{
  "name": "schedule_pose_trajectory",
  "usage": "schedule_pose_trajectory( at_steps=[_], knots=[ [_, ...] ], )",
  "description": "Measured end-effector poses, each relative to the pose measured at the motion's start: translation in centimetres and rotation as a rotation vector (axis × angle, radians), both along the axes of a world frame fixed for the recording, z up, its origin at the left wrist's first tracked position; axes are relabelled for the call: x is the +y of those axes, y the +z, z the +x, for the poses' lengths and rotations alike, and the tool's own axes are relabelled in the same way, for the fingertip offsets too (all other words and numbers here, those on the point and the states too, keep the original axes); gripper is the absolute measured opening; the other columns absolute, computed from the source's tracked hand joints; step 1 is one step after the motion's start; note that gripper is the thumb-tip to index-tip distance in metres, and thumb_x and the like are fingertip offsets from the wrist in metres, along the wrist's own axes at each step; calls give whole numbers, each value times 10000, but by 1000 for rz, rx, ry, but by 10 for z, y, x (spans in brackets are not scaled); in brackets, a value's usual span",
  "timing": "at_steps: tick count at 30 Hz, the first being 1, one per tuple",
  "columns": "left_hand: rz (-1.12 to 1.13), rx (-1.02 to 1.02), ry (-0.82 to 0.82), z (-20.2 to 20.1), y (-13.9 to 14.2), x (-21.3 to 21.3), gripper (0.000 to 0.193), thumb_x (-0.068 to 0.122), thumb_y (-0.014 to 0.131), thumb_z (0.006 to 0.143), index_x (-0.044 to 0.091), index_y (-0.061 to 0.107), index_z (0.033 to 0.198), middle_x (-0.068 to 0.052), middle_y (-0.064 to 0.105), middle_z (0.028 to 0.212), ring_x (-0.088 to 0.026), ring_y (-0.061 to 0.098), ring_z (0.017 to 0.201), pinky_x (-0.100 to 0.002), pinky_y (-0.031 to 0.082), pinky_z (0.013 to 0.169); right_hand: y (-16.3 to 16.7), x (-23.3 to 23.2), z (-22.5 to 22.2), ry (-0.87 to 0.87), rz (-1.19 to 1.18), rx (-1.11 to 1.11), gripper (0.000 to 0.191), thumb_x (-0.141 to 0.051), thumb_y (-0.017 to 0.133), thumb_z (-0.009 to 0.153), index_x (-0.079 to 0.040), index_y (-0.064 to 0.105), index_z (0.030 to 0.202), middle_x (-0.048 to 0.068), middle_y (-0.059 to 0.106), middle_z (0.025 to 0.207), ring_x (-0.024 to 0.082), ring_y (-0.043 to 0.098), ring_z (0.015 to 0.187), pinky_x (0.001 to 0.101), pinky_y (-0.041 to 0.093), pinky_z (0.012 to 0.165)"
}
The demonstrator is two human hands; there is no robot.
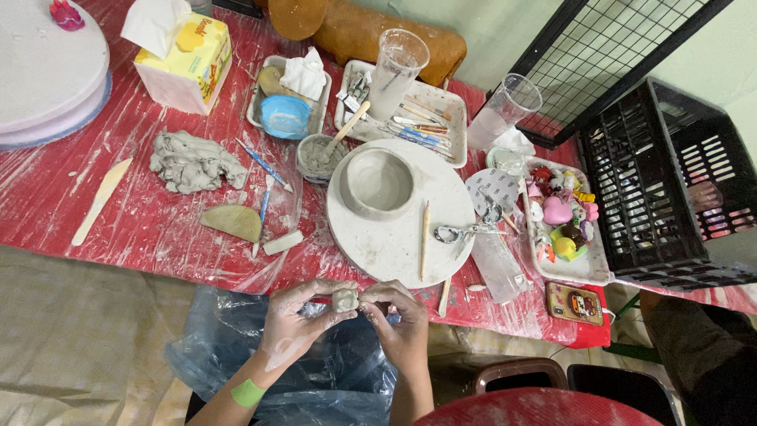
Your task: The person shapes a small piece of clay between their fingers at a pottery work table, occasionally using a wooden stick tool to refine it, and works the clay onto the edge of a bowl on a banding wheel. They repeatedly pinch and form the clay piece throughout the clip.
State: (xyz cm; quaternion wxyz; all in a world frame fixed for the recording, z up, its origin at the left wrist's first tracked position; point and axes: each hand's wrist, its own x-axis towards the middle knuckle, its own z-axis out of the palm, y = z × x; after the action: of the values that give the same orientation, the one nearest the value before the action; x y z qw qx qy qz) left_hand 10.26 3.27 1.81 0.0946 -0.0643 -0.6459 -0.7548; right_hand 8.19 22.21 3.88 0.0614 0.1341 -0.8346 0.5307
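A small grey lump of clay (344, 299) is pinched between my left hand (298, 315) and my right hand (400, 314), just off the near edge of the red-covered table (142, 229). Both hands are smeared with clay. Right behind them sits a white round turntable (394, 237) bearing a grey clay bowl (377, 181) and a wooden stick (424, 237). A green band wraps my left forearm.
Left of the turntable lie a grey clay mound (193, 162), a flat clay wedge (231, 221) and a wooden knife (100, 199). Trays of tools (410, 118), a slip cup (317, 155), a tissue box (185, 55), small figurines (564, 221) and a black crate (670, 189) fill the back and right.
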Motion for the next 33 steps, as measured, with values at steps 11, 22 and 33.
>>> schedule_pose_trajectory(
  at_steps=[11,22,33],
  knots=[
    [-7,34,60,3,2,4,426,6,884,728,-2,746,1131,-73,816,1046,-124,765,938,-282,632,840,-19,3,6,66,-350,-84,148,53,749,867,16,752,1011,115,744,1099,167,684,1005,276,531,844],
    [60,58,84,4,-5,6,442,-42,862,725,-18,725,1145,-89,802,1084,-138,766,957,-292,649,852,-27,-1,15,-4,-269,64,216,89,764,835,21,762,1040,129,771,1041,196,724,991,299,563,901],
    [-83,175,172,4,-3,6,407,-50,858,721,-1,742,1108,-96,783,1108,-170,762,1012,-302,640,865,-28,-7,18,56,-535,-122,201,113,713,873,43,756,1057,146,705,1160,186,676,1055,303,559,900]
  ],
)
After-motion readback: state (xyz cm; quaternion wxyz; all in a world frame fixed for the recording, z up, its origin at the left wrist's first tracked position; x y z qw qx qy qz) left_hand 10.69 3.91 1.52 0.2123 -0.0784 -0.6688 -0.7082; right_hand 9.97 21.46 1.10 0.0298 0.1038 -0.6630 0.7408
